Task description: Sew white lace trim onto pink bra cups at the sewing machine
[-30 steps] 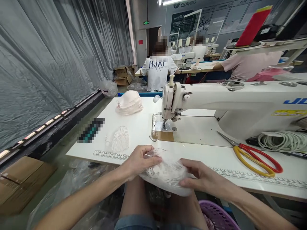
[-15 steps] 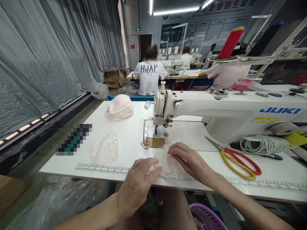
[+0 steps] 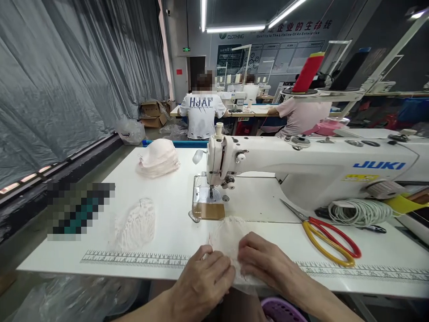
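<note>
A thin, whitish piece of lace fabric (image 3: 229, 232) lies at the table's front edge, in front of the sewing machine (image 3: 261, 156). My left hand (image 3: 209, 275) has its fingers closed on the fabric's left side, near the edge. On the right side, my right hand (image 3: 263, 259) pinches the same piece with bent fingers. Part of the fabric hangs over the edge between the hands. A second lace piece (image 3: 136, 226) rests flat to the left. Behind it sits a stack of pale pink fabric pieces (image 3: 159, 158).
Scissors (image 3: 326, 237) with red and yellow handles lie right of my hands, beside a coil of pale cord (image 3: 358, 212). A printed ruler strip (image 3: 134, 259) runs along the front edge. Below is a purple basket (image 3: 281, 311). Two thread cones stand behind the machine; people sit farther back.
Both hands have drawn the lace fabric toward the front edge, away from the needle area. The left fingers, spread earlier, are now closed on it. The camera view has also shifted.
</note>
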`<state>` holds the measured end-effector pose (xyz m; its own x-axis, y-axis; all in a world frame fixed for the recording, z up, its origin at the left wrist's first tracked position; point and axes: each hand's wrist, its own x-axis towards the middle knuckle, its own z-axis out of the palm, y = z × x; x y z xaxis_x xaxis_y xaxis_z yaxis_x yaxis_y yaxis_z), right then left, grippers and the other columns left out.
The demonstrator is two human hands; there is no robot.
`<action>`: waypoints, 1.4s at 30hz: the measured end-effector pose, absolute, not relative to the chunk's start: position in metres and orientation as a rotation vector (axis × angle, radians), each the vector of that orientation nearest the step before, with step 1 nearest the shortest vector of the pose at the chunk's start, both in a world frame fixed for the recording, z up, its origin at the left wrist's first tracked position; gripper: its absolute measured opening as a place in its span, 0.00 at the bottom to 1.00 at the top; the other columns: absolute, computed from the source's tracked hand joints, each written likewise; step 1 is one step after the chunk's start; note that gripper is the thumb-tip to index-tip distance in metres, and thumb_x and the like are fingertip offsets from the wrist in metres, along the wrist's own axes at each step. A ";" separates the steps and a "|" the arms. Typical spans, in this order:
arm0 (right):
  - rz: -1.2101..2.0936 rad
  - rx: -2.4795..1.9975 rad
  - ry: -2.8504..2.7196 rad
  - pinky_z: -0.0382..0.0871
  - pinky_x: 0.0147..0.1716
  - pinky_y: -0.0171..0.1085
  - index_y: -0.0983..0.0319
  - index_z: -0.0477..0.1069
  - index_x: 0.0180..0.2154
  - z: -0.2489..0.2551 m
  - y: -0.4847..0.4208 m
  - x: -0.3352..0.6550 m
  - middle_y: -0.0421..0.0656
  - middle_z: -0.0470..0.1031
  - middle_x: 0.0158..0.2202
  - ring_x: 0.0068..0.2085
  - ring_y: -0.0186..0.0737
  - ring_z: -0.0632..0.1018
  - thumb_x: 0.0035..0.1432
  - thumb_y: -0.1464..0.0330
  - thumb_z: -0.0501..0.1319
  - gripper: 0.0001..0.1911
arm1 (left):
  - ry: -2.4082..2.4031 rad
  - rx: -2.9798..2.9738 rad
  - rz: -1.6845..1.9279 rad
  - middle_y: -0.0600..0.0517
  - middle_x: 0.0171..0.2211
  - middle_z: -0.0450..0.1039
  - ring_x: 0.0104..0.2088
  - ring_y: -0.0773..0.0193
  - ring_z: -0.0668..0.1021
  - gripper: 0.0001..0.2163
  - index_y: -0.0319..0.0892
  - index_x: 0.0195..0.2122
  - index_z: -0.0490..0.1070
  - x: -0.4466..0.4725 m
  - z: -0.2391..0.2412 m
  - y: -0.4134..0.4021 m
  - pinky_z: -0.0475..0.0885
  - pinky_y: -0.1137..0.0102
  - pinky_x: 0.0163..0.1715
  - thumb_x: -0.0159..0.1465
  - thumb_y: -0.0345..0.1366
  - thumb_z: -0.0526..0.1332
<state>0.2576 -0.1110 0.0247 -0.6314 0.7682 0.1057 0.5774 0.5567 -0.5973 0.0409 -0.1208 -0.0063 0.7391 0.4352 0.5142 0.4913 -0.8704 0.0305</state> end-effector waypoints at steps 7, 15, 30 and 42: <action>0.830 -1.128 -2.333 0.63 0.30 0.33 0.60 0.66 0.33 0.016 -0.106 0.263 0.41 0.68 0.31 0.32 0.35 0.71 0.66 0.67 0.49 0.10 | -0.842 -2.917 -0.817 0.51 0.33 0.72 0.34 0.65 0.73 0.05 0.38 0.34 0.67 0.041 -0.007 -0.120 0.65 0.65 0.39 0.62 0.35 0.59; 0.723 -1.083 -2.479 0.61 0.26 0.33 0.62 0.69 0.32 0.017 -0.108 0.259 0.43 0.67 0.30 0.28 0.35 0.69 0.67 0.67 0.48 0.15 | -0.828 -2.860 -0.982 0.52 0.32 0.75 0.37 0.67 0.75 0.05 0.38 0.32 0.68 0.038 -0.010 -0.124 0.65 0.66 0.42 0.65 0.28 0.55; 0.864 -0.974 -2.478 0.59 0.23 0.31 0.61 0.63 0.30 0.023 -0.091 0.259 0.39 0.66 0.25 0.24 0.32 0.67 0.63 0.74 0.45 0.12 | -0.741 -2.821 -0.931 0.52 0.37 0.77 0.44 0.65 0.75 0.08 0.38 0.42 0.70 0.034 -0.025 -0.128 0.63 0.66 0.43 0.63 0.25 0.57; 0.298 -1.000 -2.439 0.61 0.22 0.36 0.58 0.64 0.41 -0.003 -0.183 0.290 0.39 0.69 0.23 0.23 0.37 0.69 0.62 0.74 0.51 0.08 | -0.978 -2.947 -1.071 0.52 0.34 0.77 0.36 0.64 0.74 0.06 0.40 0.38 0.72 0.040 -0.013 -0.128 0.60 0.62 0.41 0.64 0.31 0.56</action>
